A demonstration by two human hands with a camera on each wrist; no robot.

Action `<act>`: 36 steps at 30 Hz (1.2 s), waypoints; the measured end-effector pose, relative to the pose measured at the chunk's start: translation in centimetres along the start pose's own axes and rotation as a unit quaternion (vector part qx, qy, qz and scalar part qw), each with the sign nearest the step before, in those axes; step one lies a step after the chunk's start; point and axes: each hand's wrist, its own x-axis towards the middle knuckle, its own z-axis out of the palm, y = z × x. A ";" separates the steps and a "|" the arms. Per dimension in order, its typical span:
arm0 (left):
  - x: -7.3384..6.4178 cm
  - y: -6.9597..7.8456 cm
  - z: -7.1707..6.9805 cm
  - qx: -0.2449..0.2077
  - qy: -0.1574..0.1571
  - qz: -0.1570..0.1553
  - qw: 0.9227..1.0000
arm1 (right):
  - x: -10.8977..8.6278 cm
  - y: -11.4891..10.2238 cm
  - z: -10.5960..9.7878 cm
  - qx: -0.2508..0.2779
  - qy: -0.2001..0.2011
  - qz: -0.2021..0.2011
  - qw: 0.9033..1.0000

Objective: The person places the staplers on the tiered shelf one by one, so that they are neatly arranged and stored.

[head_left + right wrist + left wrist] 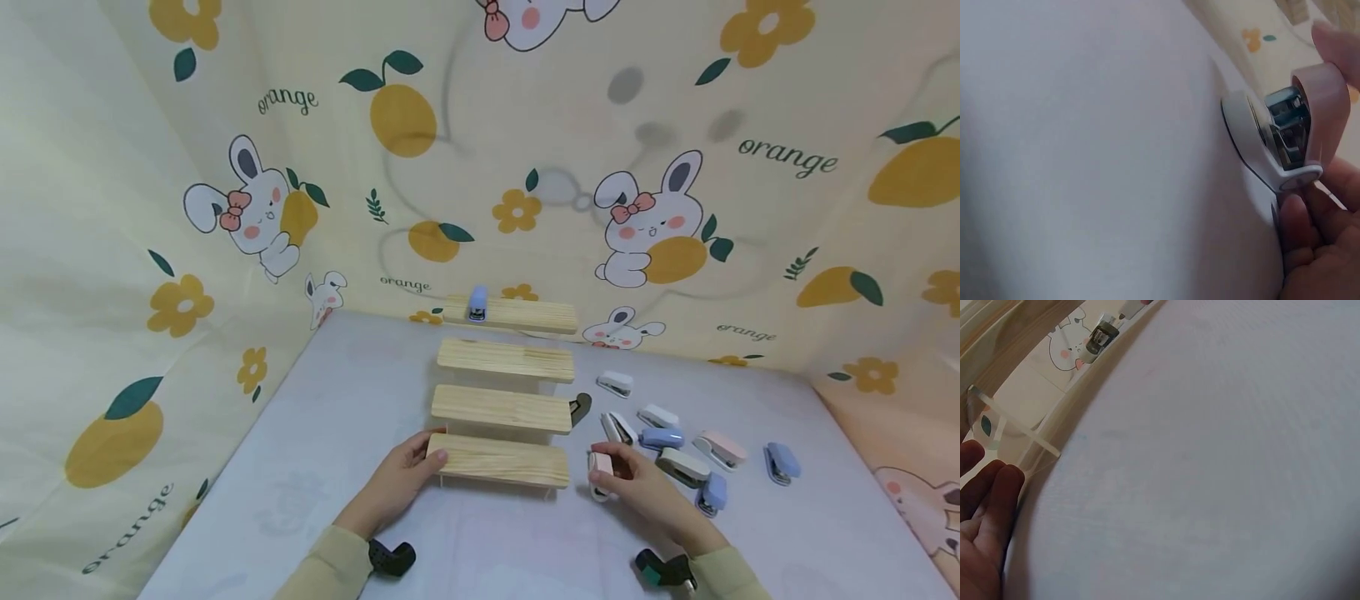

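Note:
My left hand (401, 479) holds the left end of the lowest board on a tiered wooden stand (498, 461), its thumb over the board's end. In the left wrist view, the fingers (1000, 500) are beside a clear support (1029, 431) under the wood. To the right of the stand, my right hand (637, 483) grips a small pink-and-white stapler (600, 475). The right wrist view shows this stapler (1329, 112) close over the table, its pink top raised from the white base. On the top board (525, 315) stands a blue stapler (477, 304).
Several staplers lie right of the stand, among them a white one (615, 383), a pink one (720, 450) and a blue one (782, 462). A dark curved object (580, 408) shows beside the second-lowest board. Patterned cloth (525, 125) hangs behind the table (300, 500).

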 end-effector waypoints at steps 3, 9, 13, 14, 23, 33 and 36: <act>0.0 -0.1 0.0 -0.001 0.000 0.003 1.000 | -0.2 -0.1 0.0 -0.005 -0.011 -0.003 1.000; 0.2 -0.1 0.1 0.003 0.004 0.007 1.000 | -0.2 -0.2 -0.2 -0.022 -0.025 -0.006 0.999; 0.4 0.2 0.2 0.010 0.005 0.008 1.000 | -0.1 -0.1 -0.5 -0.020 -0.034 -0.016 0.999; 0.4 0.2 0.1 0.012 0.005 0.007 1.000 | -0.1 -0.1 -0.5 -0.018 -0.037 -0.020 0.999; 0.2 -0.3 -0.1 0.013 0.015 -0.008 1.000 | 0.0 -0.3 -0.3 -0.013 -0.042 -0.007 0.999; 0.1 -0.1 0.3 0.013 0.016 -0.011 1.000 | -0.1 0.3 -0.8 0.029 -0.066 -0.034 0.997; 0.1 0.1 0.3 0.019 0.025 -0.015 0.999 | 0.2 0.4 -0.8 0.043 -0.074 -0.043 0.995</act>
